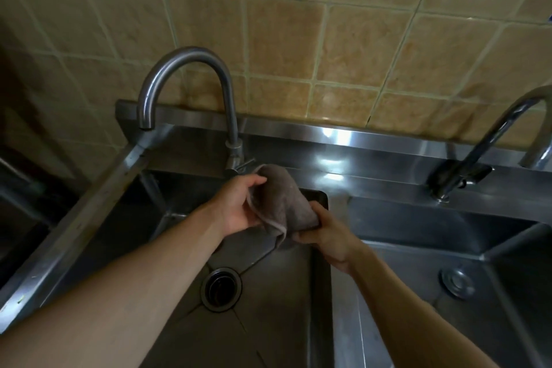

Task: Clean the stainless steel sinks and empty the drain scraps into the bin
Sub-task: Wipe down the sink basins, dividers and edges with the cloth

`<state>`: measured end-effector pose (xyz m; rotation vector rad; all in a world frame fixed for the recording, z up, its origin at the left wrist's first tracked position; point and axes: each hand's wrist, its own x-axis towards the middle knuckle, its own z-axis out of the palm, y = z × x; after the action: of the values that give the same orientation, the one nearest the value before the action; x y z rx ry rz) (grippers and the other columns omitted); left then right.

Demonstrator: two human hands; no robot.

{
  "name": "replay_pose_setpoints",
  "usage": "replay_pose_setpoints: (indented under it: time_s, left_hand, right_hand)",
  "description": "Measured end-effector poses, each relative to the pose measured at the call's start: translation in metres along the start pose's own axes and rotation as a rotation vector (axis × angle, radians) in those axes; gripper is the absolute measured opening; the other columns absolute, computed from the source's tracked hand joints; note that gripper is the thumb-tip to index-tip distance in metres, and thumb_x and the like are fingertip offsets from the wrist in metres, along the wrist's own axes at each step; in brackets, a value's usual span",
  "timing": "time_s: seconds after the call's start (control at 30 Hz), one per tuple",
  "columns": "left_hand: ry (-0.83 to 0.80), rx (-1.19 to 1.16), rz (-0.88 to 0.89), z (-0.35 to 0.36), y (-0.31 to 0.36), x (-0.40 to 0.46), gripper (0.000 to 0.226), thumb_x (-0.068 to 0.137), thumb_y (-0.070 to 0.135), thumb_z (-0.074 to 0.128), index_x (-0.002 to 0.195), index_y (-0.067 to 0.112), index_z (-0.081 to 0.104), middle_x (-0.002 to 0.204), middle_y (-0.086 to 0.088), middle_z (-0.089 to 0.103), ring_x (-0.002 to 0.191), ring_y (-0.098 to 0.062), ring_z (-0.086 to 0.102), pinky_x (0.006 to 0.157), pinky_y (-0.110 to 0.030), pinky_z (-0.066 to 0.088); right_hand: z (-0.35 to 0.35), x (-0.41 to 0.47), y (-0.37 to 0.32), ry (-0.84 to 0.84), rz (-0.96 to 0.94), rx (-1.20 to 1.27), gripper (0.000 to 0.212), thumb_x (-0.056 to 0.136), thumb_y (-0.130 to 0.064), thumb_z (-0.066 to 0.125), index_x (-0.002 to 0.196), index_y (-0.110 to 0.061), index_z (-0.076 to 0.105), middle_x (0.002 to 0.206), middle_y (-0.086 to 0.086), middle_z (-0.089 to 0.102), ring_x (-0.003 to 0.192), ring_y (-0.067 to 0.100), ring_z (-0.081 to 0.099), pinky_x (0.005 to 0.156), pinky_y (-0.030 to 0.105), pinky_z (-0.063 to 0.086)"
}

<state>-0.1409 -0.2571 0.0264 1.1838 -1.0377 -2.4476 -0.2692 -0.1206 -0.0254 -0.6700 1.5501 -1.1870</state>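
Near: drain strainer [221, 290] sits in the floor of the left sink [268, 323], round metal, dark inside, directly below both hands. Above it the brown-grey cloth [283, 203] hangs bunched between the hands, long axis running upper-left to lower-right. Left hand [239, 206] has fingers curled round the upper end; right hand [325, 236] clamps the lower end. Cloth looks soft, napped, folded. Right sink [418, 263] alongside, brushed steel, glossy. Farther: curved faucet [191, 92], beige tiled wall [358, 39].
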Motion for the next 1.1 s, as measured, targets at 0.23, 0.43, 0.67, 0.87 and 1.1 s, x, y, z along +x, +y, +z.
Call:
replay_pose_setpoints:
  time_s: [0.23, 0.43, 0.67, 0.87, 1.1]
  left_hand:
    - [0.152, 0.132, -0.165, -0.026, 0.008, 0.018, 0.004, 0.086, 0.003, 0.058, 0.083, 0.001, 0.060, 0.079, -0.017, 0.064, 0.078, -0.026, 0.064, 0.072, -0.040, 0.057]
    - [0.173, 0.345, -0.183, -0.028, -0.008, 0.031, 0.021, 0.095, -0.001, 0.047, 0.077, 0.007, 0.056, 0.061, -0.009, 0.065, 0.060, -0.017, 0.061, 0.053, -0.031, 0.054]
    - [0.296, 1.009, 0.164, -0.052, -0.005, 0.063, 0.025, 0.091, 0.018, 0.060, 0.116, 0.019, 0.057, 0.115, -0.003, 0.060, 0.106, -0.019, 0.057, 0.085, -0.029, 0.044]
    - [0.339, 1.207, 0.336, -0.085, 0.016, 0.075, 0.023, 0.091, 0.022, 0.061, 0.113, 0.026, 0.059, 0.115, 0.005, 0.060, 0.104, -0.012, 0.057, 0.083, -0.025, 0.044]
    - [0.318, 1.270, 0.436, -0.111, 0.016, 0.084, 0.018, 0.088, 0.022, 0.061, 0.099, 0.035, 0.055, 0.107, 0.014, 0.059, 0.100, -0.008, 0.057, 0.090, -0.033, 0.050]
  right_hand:
    - [-0.023, 0.009, 0.002, 0.364, -0.166, -0.029, 0.033, 0.076, -0.004, 0.075, 0.106, -0.011, 0.063, 0.103, 0.006, 0.068, 0.097, 0.021, 0.065, 0.075, 0.029, 0.056]
    - [-0.028, 0.008, -0.005, 0.197, -0.013, 0.315, 0.025, 0.079, -0.018, 0.065, 0.102, -0.007, 0.064, 0.096, 0.014, 0.071, 0.089, 0.026, 0.068, 0.072, 0.032, 0.057]
    - [0.001, 0.074, 0.009, 0.427, 0.004, 0.280, 0.027, 0.085, 0.004, 0.059, 0.109, -0.007, 0.053, 0.100, 0.017, 0.063, 0.085, 0.030, 0.064, 0.074, 0.040, 0.054]
    - [0.025, 0.160, -0.010, 0.565, -0.330, -0.431, 0.032, 0.078, -0.001, 0.063, 0.108, -0.013, 0.059, 0.103, 0.011, 0.061, 0.086, 0.026, 0.063, 0.071, 0.032, 0.055]
    - [0.062, 0.206, 0.013, 0.397, -0.294, -1.213, 0.058, 0.080, -0.040, 0.032, 0.135, -0.028, 0.048, 0.146, 0.010, 0.028, 0.129, 0.036, 0.028, 0.107, 0.045, 0.026]
